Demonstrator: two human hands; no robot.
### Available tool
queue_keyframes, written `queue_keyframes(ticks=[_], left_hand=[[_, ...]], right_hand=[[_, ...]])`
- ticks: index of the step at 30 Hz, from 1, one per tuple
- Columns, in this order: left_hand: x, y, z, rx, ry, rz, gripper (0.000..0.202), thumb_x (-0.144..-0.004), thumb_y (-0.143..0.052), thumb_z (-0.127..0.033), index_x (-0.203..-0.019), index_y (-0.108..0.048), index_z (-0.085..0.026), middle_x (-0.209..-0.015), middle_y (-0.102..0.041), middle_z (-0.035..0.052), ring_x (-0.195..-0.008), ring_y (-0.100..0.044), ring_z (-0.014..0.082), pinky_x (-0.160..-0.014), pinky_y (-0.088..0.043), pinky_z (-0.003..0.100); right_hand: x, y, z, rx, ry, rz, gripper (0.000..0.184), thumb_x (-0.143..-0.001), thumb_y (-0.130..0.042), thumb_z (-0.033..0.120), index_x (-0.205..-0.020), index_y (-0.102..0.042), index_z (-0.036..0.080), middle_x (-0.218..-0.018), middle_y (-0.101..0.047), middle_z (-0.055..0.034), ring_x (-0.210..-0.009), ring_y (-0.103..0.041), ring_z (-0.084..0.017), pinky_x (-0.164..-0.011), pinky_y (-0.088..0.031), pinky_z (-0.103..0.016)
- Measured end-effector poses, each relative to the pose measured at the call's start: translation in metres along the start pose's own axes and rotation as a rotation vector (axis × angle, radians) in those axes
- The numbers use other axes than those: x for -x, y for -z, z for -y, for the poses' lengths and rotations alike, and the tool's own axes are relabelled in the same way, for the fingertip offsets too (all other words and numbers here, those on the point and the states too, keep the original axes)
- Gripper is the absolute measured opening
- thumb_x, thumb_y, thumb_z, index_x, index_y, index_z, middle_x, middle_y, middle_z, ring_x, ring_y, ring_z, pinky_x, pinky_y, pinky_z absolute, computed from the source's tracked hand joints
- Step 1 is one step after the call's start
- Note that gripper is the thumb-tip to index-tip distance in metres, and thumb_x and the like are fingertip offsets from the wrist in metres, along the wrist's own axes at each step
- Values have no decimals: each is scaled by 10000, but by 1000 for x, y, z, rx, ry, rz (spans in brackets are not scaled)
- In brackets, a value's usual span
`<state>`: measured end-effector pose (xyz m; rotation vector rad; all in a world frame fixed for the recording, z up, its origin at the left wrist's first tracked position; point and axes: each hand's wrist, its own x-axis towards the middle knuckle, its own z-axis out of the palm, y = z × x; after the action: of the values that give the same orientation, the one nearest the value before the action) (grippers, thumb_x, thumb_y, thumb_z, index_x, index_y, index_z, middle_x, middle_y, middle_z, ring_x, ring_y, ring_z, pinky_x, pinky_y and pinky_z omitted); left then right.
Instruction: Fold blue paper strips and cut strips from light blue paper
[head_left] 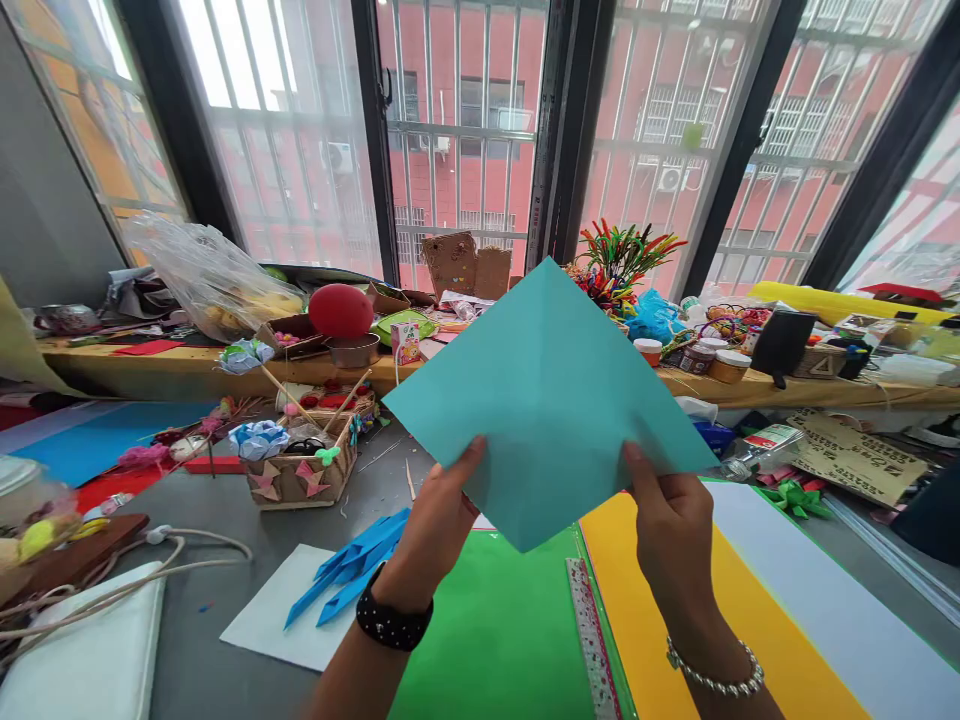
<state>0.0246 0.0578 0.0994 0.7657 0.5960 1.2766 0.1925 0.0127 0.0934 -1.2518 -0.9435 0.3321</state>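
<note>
I hold a teal square sheet of paper [551,400] up in front of me, turned like a diamond with one corner pointing down. My left hand [435,525], with a black studded band at the wrist, pinches its lower left edge. My right hand [671,525], wearing a beaded bracelet, pinches the lower right edge. Below the paper lie a green sheet [499,640], a yellow sheet [750,620] and a patterned ruler [592,640] between them.
Folded blue paper pieces [352,570] rest on a white sheet at the left. A cardboard box with sticks and paper flowers [304,465] stands behind them. The wooden ledge [187,370] under the barred windows holds a red balloon [341,310], bags, jars and pipe cleaners [622,260].
</note>
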Motion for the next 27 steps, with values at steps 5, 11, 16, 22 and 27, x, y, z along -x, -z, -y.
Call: queue_keyframes(ticks=[5, 11, 16, 22, 27], left_hand=[[0, 8, -19, -50, 65, -13, 168, -806, -496, -139, -921, -617, -125, -945, -671, 69, -899, -609, 202, -830, -483, 320], [3, 5, -26, 16, 79, 37, 224, -836, -463, -235, -979, -594, -123, -985, -655, 78, -950, -583, 222, -852, -466, 352], [5, 0, -27, 94, 81, 75, 325, -837, -426, -381, -1047, -566, -177, -1039, -633, 59, -997, -555, 232, -872, -447, 389], [-1, 16, -25, -105, -62, -89, 196, -777, -549, -223, -953, -602, -155, -1008, -647, 50, -1014, -544, 214, -869, -452, 312], [0, 21, -38, -171, -76, -121, 155, -764, -553, -242, -901, -609, -197, -972, -659, 26, -941, -585, 205, -784, -496, 296]], right_hand=[[-1, 1, -9, 184, 282, 79, 298, -809, -467, 249, -1068, -592, 172, -909, -671, -58, -793, -612, -229, -591, -497, -298], [1, -6, -11, 268, 907, 322, 555, -765, -337, 12, -1236, -417, 295, -1296, -415, -24, -1161, -392, -230, -928, -344, -442], [7, -16, -13, 313, 991, 402, 560, -751, -324, -7, -1212, -449, 283, -1346, -333, -30, -1208, -317, -244, -936, -325, -482], [8, -11, -13, 284, 555, 140, 210, -787, -494, 226, -833, -667, 117, -711, -673, -76, -638, -624, -204, -545, -504, -294], [-8, -4, -10, -181, -46, 162, 259, -727, -585, 365, -845, -612, 137, -634, -647, -18, -572, -582, -162, -456, -460, -245]])
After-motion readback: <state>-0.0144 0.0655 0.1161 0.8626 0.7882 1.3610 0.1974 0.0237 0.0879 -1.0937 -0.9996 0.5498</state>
